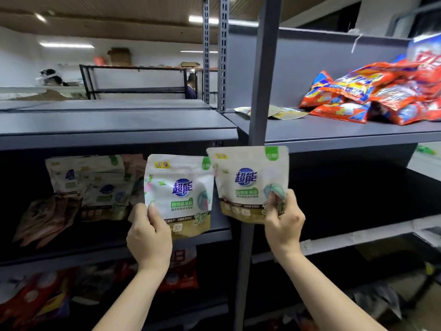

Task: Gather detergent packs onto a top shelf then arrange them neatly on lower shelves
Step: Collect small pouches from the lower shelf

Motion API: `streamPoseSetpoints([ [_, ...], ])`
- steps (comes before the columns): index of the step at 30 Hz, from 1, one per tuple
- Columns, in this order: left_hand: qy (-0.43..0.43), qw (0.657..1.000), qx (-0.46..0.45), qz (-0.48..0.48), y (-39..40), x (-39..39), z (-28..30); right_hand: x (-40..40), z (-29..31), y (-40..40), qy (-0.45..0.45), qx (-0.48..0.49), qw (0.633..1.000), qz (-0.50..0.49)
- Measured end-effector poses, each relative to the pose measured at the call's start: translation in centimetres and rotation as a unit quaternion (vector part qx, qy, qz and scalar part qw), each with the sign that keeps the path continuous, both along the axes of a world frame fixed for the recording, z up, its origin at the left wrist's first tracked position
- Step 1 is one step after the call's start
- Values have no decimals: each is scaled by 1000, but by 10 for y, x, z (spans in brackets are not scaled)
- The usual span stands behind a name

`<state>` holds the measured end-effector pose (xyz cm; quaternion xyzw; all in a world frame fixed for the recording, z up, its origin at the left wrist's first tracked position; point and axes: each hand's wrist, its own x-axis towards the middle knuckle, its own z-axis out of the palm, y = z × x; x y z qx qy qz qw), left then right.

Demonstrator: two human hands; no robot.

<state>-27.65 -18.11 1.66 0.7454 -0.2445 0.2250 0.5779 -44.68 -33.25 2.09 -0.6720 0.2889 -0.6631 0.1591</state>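
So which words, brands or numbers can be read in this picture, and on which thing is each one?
"超能": blue brand logo on the left pouch, held by the left hand.
"超能": same logo on the right pouch, held by the right hand.
"30": bottom band of the left pouch.
"3": large numeral at its lower right corner; what follows is unclear.
Green label lines on both pouches: too blurred.
Orange packs on the top shelf: print blurred.

Obscured and cropped items, shelving bay

Left hand (149,235) covers the lower left corner of its white pouch (179,194); right hand (284,223) masks its pouch's (248,182) lower right print. Orange packs (372,94) run off the right edge. Left-shelf pouches (93,185) blurred, labels unreadable.
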Motion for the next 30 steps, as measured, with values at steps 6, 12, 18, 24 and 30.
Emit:
streamPoseSetpoints([
  [6, -35, 996, -62, -51, -13, -44, 35, -51, 33, -15, -66, -21, 997, -29],
  [12, -77, 988, -114, -77, -49, -93, 77, -93, 78, -59, -149, 12, 987, -56],
  [18, -94, 981, -140, -92, -115, -133, 121, -111, 122, -130, -157, 81, 984, -15],
  [24, -49, 981, -170, -80, -206, -153, 163, -117, 159, -221, -88, 76, 993, 28],
  [30, -16, 986, -169, 7, -291, -139, 200, -101, 189, -312, -44, 56, 993, 93],
])
